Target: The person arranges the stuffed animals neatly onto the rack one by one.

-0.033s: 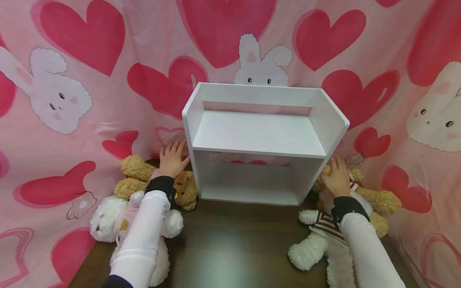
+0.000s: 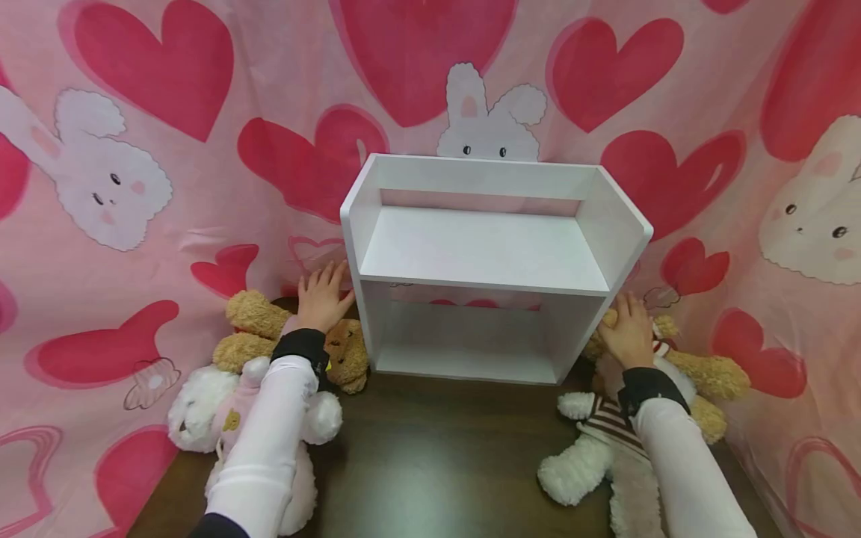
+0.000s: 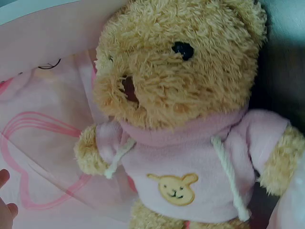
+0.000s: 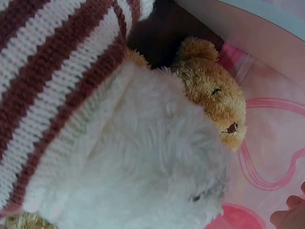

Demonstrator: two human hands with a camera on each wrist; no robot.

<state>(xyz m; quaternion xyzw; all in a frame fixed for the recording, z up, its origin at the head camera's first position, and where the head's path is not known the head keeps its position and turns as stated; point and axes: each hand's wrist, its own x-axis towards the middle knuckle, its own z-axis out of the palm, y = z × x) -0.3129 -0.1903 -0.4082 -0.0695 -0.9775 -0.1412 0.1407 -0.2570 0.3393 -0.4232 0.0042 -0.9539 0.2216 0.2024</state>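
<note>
Head view: Two bare hands flank a two-tier white shelf standing at 12 o'clock from the bare middle of a desk. The left hand, fingers extended and grasping nothing, lies close by the shelf's 9 o'clock side over a tan bear; the right hand, likewise released, is at the 3 o'clock side over a second tan bear. Whether either touches the shelf cannot be told. The shelf looks stiff and smooth, perhaps slippery, and probably best held low by both sides. A white bear in pink lies at 9 o'clock, another in a striped sweater at 3. The dark desk has a dull sheen; pink cloth printed with red hearts hangs behind.

Left wrist view: The tan bear wears a pink hoodie; fingertips show at 8 o'clock, clear of it. It should prove light, soft and sturdy, best taken around the chest.

Right wrist view: White plush fills the centre, the second tan bear's head at 2 o'clock, fingertips at 4.
</note>
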